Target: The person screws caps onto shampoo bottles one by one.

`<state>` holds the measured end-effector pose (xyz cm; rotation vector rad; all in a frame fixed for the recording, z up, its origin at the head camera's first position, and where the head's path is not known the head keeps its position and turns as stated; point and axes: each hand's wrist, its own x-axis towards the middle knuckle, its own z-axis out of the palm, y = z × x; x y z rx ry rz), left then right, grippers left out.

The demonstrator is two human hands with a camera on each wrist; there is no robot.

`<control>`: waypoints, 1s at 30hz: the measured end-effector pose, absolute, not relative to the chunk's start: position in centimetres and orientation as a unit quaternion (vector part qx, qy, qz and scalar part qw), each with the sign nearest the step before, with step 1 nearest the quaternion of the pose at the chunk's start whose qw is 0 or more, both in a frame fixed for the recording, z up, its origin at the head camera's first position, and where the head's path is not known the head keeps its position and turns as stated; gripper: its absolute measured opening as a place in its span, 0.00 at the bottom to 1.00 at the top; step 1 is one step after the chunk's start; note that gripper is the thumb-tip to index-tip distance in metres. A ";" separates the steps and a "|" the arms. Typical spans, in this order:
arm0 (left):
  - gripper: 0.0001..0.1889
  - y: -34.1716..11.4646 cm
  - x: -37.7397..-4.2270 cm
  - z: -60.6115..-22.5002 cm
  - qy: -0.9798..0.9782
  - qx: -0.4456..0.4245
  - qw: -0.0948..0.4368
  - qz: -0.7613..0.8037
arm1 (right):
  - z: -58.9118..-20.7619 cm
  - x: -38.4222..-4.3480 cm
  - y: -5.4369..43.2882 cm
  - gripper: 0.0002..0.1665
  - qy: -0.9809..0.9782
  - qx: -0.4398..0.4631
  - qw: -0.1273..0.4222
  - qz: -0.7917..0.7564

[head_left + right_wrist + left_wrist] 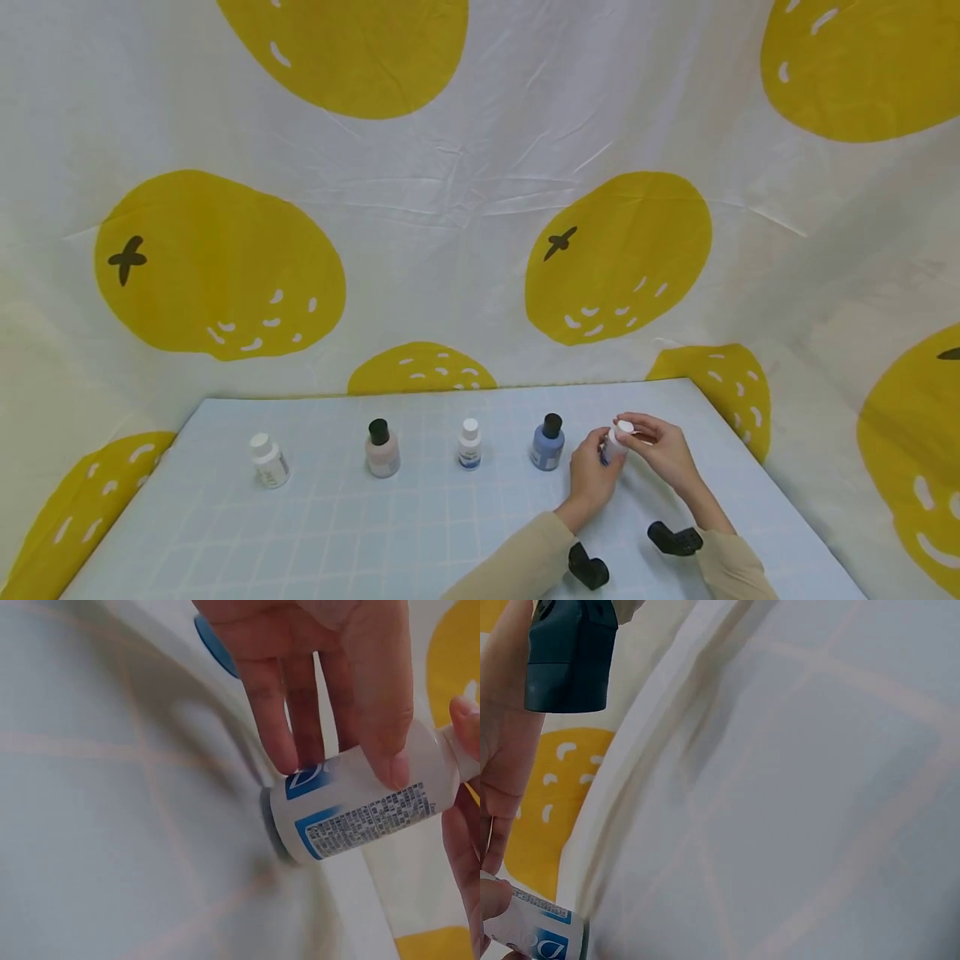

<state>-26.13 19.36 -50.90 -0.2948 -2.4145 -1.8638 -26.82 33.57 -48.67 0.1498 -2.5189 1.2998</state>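
Observation:
A small white bottle (611,447) with a white cap stands at the right part of the table. My left hand (592,475) grips its body between thumb and fingers, as the right wrist view shows from close by, with a blue printed label on the bottle (352,806). From the right, my right hand (663,450) pinches the white cap (624,427) at the top. In the left wrist view the bottle (544,930) appears at the lower left edge, partly cut off.
Left of my hands, a blue bottle with a black cap (547,443), a small white bottle (469,446), a pinkish bottle with a black cap (382,450) and another white bottle (268,461) stand spaced in a row on the checked table (315,542). A fruit-patterned curtain (465,275) hangs behind.

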 end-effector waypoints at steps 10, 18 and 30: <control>0.25 18.9 -25.8 -50.7 -0.790 -0.098 0.026 -0.605 | -49.4 -27.3 33.2 0.19 -0.871 0.081 0.183 0.448; 0.29 18.3 -25.0 -50.3 -0.789 -0.096 -0.029 -0.606 | -50.0 -27.3 32.9 0.19 -0.873 0.081 0.192 0.441; 0.26 16.3 -24.2 -49.6 -0.805 -0.135 -0.033 -0.577 | -49.3 -26.7 32.9 0.20 -0.874 0.089 0.190 0.439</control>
